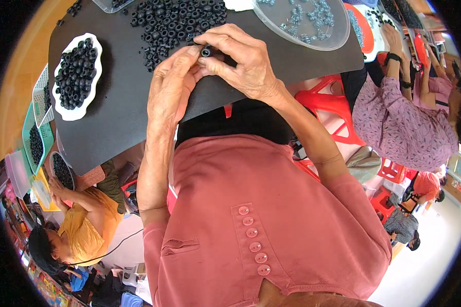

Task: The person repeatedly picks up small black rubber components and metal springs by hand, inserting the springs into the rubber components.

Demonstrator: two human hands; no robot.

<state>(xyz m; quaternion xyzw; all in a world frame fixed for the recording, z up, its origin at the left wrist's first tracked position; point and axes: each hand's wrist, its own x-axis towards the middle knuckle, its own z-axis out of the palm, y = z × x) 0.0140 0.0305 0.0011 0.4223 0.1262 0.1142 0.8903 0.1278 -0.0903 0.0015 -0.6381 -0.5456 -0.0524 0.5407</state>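
Over the near part of the dark table, my two hands meet at a small black hollow part [206,51], round with an open end turned up. My right hand [248,64] pinches it between thumb and fingers. From the other side, my left hand [173,84] has its thumb and fingertips closed against the same part. Just beyond the hands spreads a pile of loose black ring-shaped parts [176,23]. To their right, a round clear tub [340,38] holds small metal coil springs [320,20]. A white scalloped dish [93,87] of black rounded parts sits at the left.
The dark tabletop [120,123] curves along its near edge. Green and white baskets [46,134] stand beyond its left side. A person in yellow [89,220] sits at left, hand by a bowl [61,171]. A red stool [328,102] and a person in patterned purple [404,120] are at right.
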